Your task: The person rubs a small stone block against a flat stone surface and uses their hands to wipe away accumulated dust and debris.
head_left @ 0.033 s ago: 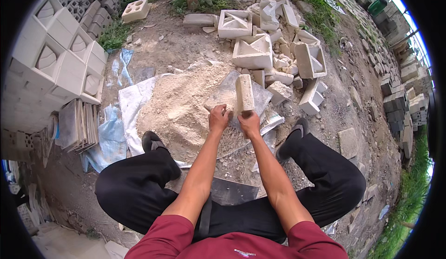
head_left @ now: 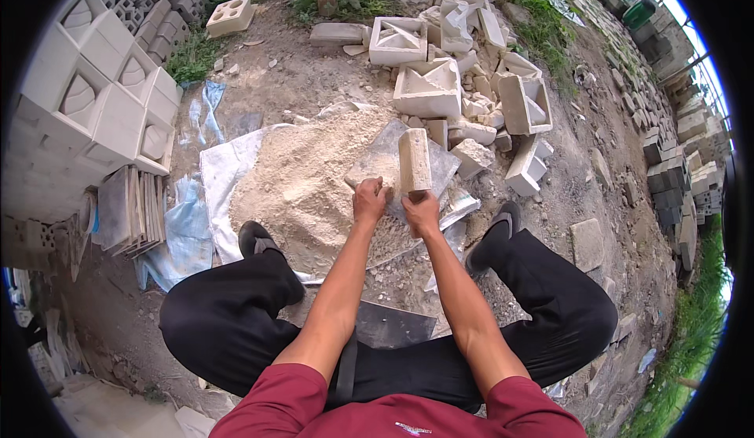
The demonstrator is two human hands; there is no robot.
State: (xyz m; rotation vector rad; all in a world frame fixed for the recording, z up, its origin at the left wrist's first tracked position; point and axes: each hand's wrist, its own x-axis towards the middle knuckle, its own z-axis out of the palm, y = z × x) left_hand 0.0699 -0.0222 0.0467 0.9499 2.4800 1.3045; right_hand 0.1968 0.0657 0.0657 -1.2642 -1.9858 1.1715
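Maroon shirt [head_left: 369, 421], bottom centre, bears white print too small to read. Mid-frame, the right hand [head_left: 422, 212] grips a pale, dusty mallet [head_left: 415, 159] over a grey board [head_left: 444, 160]; just left, the left hand [head_left: 369, 201] curls, whether around anything I cannot tell, near 1 powder heap [head_left: 302, 183].

Worn on the person's head, the left of two side-by-side fisheye cameras looks steeply down and slightly forward, over a dark red fabric shirt [head_left: 408, 416] close at the lower edge and black cloth trousers [head_left: 561, 304], toward a pale oblong block [head_left: 415, 162] near mid-frame. The upright, unmirrored view spreads from stacked white moulded blocks [head_left: 110, 128] at left to green grass [head_left: 682, 352] at right, edges bending toward its dark, rounded border.
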